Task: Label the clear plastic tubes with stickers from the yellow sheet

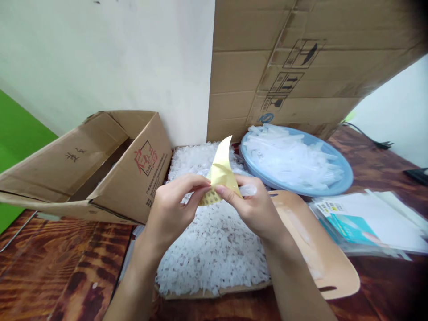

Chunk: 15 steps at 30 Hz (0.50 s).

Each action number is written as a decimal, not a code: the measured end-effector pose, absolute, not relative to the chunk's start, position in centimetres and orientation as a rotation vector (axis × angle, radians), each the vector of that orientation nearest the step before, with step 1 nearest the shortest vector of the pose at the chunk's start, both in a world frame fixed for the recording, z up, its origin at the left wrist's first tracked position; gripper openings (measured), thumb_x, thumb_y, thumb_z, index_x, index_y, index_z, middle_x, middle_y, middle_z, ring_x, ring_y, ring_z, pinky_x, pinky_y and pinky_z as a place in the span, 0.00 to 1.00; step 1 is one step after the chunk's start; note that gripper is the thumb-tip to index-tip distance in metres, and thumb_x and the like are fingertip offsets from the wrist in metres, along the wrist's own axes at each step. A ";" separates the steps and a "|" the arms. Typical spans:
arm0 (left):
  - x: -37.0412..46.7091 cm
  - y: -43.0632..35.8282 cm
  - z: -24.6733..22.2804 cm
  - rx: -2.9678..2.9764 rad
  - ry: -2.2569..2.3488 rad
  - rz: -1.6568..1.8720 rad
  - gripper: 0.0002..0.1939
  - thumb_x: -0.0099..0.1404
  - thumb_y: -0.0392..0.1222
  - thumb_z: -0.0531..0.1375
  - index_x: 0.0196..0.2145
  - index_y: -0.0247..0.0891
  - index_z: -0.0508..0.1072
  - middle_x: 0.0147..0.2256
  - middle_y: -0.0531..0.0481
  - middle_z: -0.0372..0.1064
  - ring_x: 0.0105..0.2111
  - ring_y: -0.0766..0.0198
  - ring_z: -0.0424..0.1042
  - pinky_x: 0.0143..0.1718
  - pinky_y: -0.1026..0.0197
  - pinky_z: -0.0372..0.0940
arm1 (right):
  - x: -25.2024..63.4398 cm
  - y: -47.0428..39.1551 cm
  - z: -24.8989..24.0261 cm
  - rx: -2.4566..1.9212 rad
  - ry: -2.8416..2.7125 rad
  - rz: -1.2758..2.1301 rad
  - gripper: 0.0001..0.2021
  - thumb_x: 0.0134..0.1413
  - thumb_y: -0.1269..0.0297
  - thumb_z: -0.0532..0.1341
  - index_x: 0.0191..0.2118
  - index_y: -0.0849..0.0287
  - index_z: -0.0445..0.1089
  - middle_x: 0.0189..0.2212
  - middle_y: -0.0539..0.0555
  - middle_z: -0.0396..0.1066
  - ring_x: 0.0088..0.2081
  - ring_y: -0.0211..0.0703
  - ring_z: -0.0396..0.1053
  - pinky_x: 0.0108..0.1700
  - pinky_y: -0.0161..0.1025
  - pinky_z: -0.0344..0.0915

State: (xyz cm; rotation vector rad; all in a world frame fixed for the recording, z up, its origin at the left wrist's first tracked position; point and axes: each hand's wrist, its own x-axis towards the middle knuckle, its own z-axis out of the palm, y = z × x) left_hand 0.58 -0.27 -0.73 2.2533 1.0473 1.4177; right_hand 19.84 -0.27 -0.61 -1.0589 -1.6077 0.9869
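Head view. The left hand [177, 207] and the right hand [249, 200] met near the centre, holding a yellow sheet [222, 167] between them. The left thumb and index finger were pressed together, pinching the sheet's lower left edge; the right thumb lay flat on its near face, while the fingers behind it were largely hidden. The sheet curled upward from the fingertips to a pale, pointed tip, and its lower part, between the two thumbs, bore rows of dark spots. A translucent plastic piece [248, 190] protruded at the right hand, just beside the knuckles; whether it was gripped could not be told.

Beneath the fingers, and extending beyond them, spread a heap of small white pieces [210, 249]. To the left of the fingers stood a cardboard box [129, 165] with red printing, its top uncovered. Beyond the fingers and to the right, a blue basin [348, 180] contained whitish translucent strips [287, 156]; behind it rose a large carton [240, 80]. Nearer, to the right of the fingers, lay a tan tray [343, 274], partly covered by the right forearm, and farther right, plastic packets [397, 218] rested on the wooden table [384, 281].
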 end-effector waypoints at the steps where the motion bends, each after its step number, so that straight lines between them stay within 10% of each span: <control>1: 0.6 -0.2 -0.7 2.255 1.037 1.407 0.04 0.71 0.32 0.64 0.41 0.38 0.78 0.39 0.49 0.81 0.38 0.63 0.80 0.41 0.61 0.78 | 19.8 -0.3 -0.7 -1.063 -1.611 0.978 0.13 0.64 0.59 0.65 0.29 0.59 0.72 0.25 0.49 0.68 0.28 0.40 0.62 0.30 0.38 0.57; 15: 0.0 0.1 -0.7 2.352 0.999 1.308 0.05 0.73 0.30 0.59 0.41 0.39 0.71 0.38 0.49 0.73 0.39 0.63 0.73 0.42 0.60 0.70 | 19.8 -0.2 -1.2 -1.015 -1.483 1.157 0.14 0.64 0.55 0.64 0.32 0.59 0.74 0.27 0.50 0.67 0.30 0.41 0.61 0.33 0.38 0.58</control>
